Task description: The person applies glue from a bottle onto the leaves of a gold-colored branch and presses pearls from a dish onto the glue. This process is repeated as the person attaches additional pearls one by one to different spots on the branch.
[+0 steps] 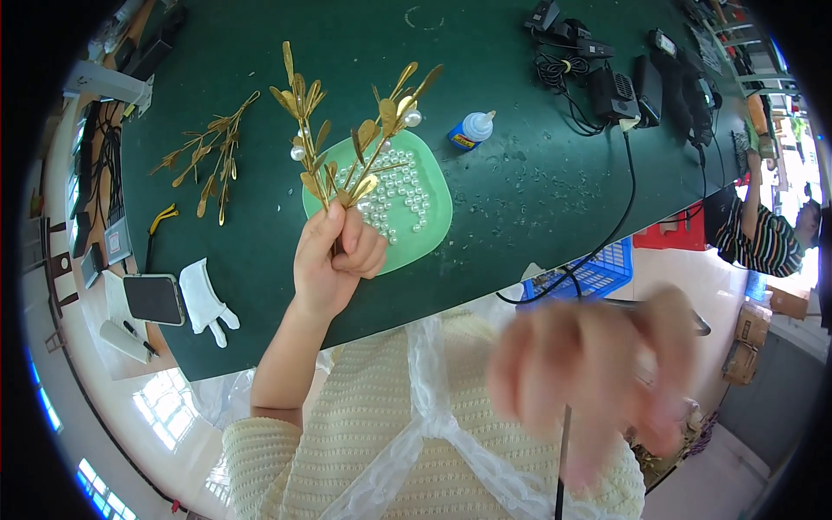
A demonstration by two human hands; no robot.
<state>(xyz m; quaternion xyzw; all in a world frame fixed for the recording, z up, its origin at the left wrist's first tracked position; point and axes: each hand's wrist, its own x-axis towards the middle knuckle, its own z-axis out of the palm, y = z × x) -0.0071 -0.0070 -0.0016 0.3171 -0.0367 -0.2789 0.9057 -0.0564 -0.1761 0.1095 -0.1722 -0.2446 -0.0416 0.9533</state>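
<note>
My left hand [334, 247] is closed around the base of a gold leafy branch ornament [367, 134], which stands upright with its sprigs spread apart. A few white pearls [412, 118] sit among its leaves. Right behind it lies a light green tray [438, 199] with many loose white pearl beads [399, 192]. My right hand [598, 373] is raised at the lower right, smeared by motion, its fingers seemingly curled. A thin dark rod or cord [565, 442] shows below it and a dark rounded end [702, 325] beside it; whether the hand grips either is unclear.
On the green table [286, 251] are another gold branch [217, 143], a blue-labelled bottle [472, 130], black adapters with cables [614, 94], a yellow-tipped tool [161, 218], a phone [156, 299] and a white glove [206, 299]. A blue basket [598, 273] stands beyond the edge; a person [763, 230] is at far right.
</note>
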